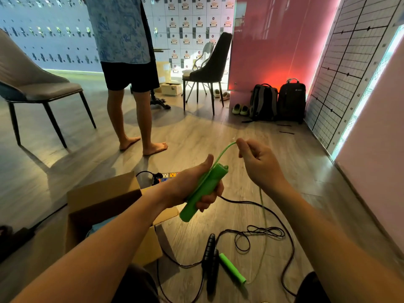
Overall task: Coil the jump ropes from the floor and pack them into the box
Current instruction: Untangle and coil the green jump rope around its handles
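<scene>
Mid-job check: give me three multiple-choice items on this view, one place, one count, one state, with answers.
1. The loose green handle lies: A on a shelf; B on the floor beside the black handles; C on a table.
2. The backpacks against the pink wall number: A one; B three; C two.
3. The right hand: A pinches the green rope; B hangs empty; C grips a black handle.
Answers: B, it lies by the black handles; C, two stand side by side; A, fingertips close on the rope.
</scene>
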A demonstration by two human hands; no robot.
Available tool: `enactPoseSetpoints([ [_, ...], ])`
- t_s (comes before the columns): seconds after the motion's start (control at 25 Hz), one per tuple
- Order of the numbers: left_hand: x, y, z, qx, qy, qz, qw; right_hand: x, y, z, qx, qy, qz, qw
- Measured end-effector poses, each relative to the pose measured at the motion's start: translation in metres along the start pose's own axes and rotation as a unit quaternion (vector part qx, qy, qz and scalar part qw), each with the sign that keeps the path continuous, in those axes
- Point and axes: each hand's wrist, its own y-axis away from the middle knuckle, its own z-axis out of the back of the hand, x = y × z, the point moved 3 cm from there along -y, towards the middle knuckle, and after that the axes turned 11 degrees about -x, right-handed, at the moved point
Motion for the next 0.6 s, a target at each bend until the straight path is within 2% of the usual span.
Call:
enactPoseSetpoints([
  [0.08,-0.012,0.003,-0.008,0.039,0.171,-0.02,0.984,-0.001,0.004,-0.004,0.048,0.056,-0.012,0.997],
  [0.16,-0.023,0.004,-0.007,0.047,0.334,-0.082,0.938,0.002,0.01,-0.011,0.113,0.082,-0.029,0.99],
  [0.2,-0.027,0.003,-0.004,0.032,0.4,-0.115,0.909,0.004,0.013,-0.015,0.147,0.088,-0.037,0.985],
  [0.28,-0.029,0.001,0.008,-0.048,0.477,-0.178,0.859,0.003,0.017,-0.02,0.213,0.112,-0.044,0.97],
  [0.4,-0.02,-0.004,0.037,-0.232,0.51,-0.225,0.797,-0.001,0.021,-0.023,0.275,0.14,-0.053,0.95],
  [0.48,-0.008,-0.009,0.055,-0.335,0.492,-0.213,0.775,0.005,0.021,-0.022,0.28,0.121,-0.029,0.952],
  [0.52,-0.002,-0.011,0.061,-0.378,0.454,-0.204,0.78,0.011,0.02,-0.021,0.276,0.095,-0.008,0.957],
  [0.6,0.005,-0.013,0.067,-0.448,0.307,-0.181,0.82,0.024,0.017,-0.015,0.235,0.006,0.016,0.972],
])
